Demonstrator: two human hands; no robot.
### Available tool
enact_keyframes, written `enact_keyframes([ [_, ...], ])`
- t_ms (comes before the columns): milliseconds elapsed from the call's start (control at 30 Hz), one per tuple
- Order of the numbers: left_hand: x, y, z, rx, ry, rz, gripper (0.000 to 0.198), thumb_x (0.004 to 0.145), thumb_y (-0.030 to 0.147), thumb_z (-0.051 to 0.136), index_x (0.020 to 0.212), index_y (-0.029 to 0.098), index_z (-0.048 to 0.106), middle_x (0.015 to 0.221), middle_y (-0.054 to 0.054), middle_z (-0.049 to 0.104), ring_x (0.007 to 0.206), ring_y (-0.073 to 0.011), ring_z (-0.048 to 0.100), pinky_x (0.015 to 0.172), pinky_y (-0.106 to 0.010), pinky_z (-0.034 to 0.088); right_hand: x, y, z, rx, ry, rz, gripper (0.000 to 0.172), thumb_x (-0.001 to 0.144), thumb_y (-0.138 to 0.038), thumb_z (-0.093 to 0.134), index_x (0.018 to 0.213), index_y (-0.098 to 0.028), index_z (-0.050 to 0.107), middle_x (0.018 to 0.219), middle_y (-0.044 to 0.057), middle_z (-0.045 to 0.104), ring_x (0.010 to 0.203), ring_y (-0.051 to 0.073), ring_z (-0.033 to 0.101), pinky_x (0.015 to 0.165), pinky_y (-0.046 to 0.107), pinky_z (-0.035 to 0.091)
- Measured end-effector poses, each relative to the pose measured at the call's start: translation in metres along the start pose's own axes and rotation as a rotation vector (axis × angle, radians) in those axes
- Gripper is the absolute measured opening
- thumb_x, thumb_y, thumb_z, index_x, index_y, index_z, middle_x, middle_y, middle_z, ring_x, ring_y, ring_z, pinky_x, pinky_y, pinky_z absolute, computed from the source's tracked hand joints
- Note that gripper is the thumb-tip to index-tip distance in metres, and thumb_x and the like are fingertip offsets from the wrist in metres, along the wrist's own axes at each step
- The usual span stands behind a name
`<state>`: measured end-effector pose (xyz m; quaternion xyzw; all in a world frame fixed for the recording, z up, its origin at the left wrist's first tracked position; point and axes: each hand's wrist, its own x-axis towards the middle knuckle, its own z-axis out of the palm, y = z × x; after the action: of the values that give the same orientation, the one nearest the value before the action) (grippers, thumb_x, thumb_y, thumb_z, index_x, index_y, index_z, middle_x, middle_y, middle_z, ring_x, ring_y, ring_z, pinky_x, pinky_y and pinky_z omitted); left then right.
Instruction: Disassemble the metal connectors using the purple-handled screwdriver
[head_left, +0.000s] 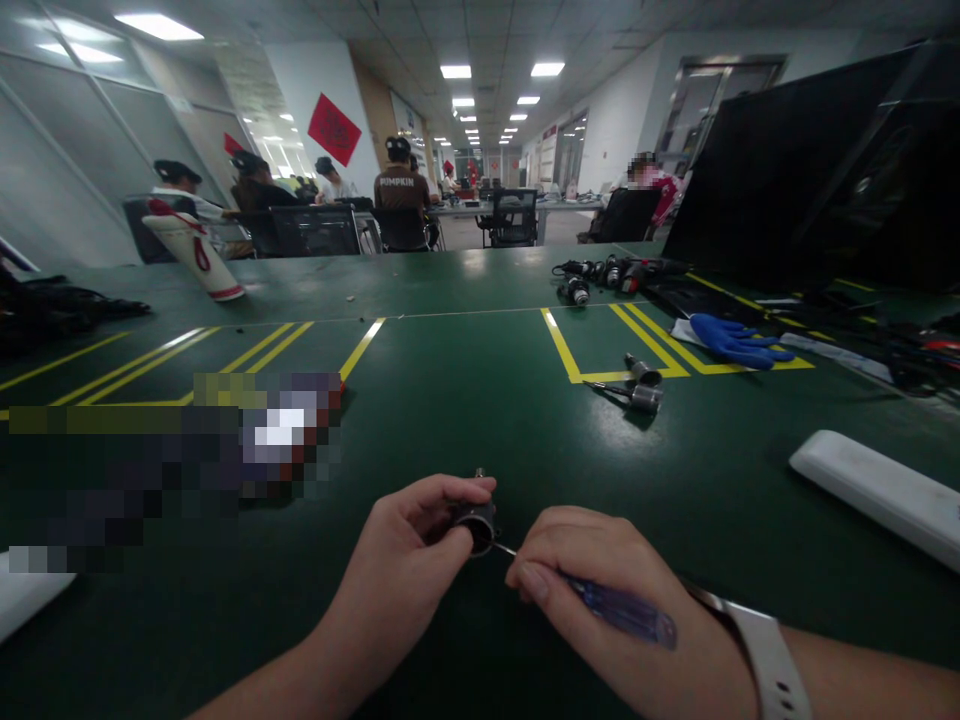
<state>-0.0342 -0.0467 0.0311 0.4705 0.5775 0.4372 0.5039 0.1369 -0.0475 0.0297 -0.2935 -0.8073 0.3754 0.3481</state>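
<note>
Near the middle front of the table, my left hand point(420, 540) is closed around a small dark metal cylinder part point(480, 520), its hollow round end turned toward me. A short shiny stem sticks up from its far side. My right hand point(600, 590) grips a screwdriver point(630, 612) with a see-through blue-purple handle. Its thin shaft reaches left to the rim of the cylinder; whether the tip touches a screw is too small to tell. Farther right lie similar metal cylinder parts point(645, 398), one with a thin rod pointing left.
The green table point(465, 400) carries yellow tape lines. At the right are a blue work glove point(739, 342), a white long case point(885, 490) and a large black screen point(810, 170). Black and silver parts point(600, 275) lie farther back. A white-and-red holder point(196, 250) stands far left. People sit beyond.
</note>
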Motion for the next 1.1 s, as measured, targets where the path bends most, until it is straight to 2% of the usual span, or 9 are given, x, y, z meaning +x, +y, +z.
enact_keyframes([
  [233, -0.0010, 0.0064, 0.0036, 0.009, 0.015, -0.048, 0.022, 0.059, 0.010, 0.063, 0.077, 0.018, 0.071, 0.095, -0.006, 0.073, 0.094, -0.0227, 0.065, 0.081, -0.031, 0.052, 0.0004, 0.0000, -0.0003, -0.018, -0.009, 0.031, 0.021, 0.085, -0.012, 0.041, 0.071, -0.015, 0.057, 0.067, 0.003, 0.057, 0.064, 0.012, 0.052, 0.062, 0.025, 0.042],
  [500, 0.0011, 0.0058, 0.0047, 0.013, 0.057, -0.052, 0.020, 0.058, 0.012, 0.064, 0.077, 0.017, 0.071, 0.094, -0.006, 0.073, 0.087, -0.0218, 0.067, 0.079, -0.031, 0.053, -0.0023, -0.0022, -0.0003, -0.045, 0.009, 0.004, 0.022, 0.085, -0.010, 0.041, 0.074, -0.012, 0.059, 0.067, 0.005, 0.058, 0.064, 0.013, 0.053, 0.062, 0.026, 0.041],
  [867, -0.0004, 0.0025, 0.0045, 0.005, 0.043, -0.038, 0.023, 0.056, 0.011, 0.066, 0.078, 0.017, 0.070, 0.095, -0.006, 0.073, 0.090, -0.0222, 0.067, 0.081, -0.032, 0.053, -0.0044, -0.0050, 0.0028, -0.136, 0.029, -0.052, 0.019, 0.082, -0.007, 0.041, 0.074, -0.016, 0.056, 0.065, 0.003, 0.056, 0.063, 0.014, 0.052, 0.061, 0.027, 0.040],
  [1100, 0.0005, 0.0022, 0.0065, 0.006, 0.053, -0.037, 0.021, 0.056, 0.010, 0.065, 0.074, 0.017, 0.071, 0.091, -0.005, 0.073, 0.092, -0.0224, 0.066, 0.082, -0.031, 0.052, -0.0034, -0.0054, 0.0061, -0.171, 0.025, -0.025, 0.020, 0.084, -0.009, 0.040, 0.074, -0.016, 0.056, 0.066, 0.004, 0.057, 0.063, 0.014, 0.052, 0.061, 0.028, 0.040],
])
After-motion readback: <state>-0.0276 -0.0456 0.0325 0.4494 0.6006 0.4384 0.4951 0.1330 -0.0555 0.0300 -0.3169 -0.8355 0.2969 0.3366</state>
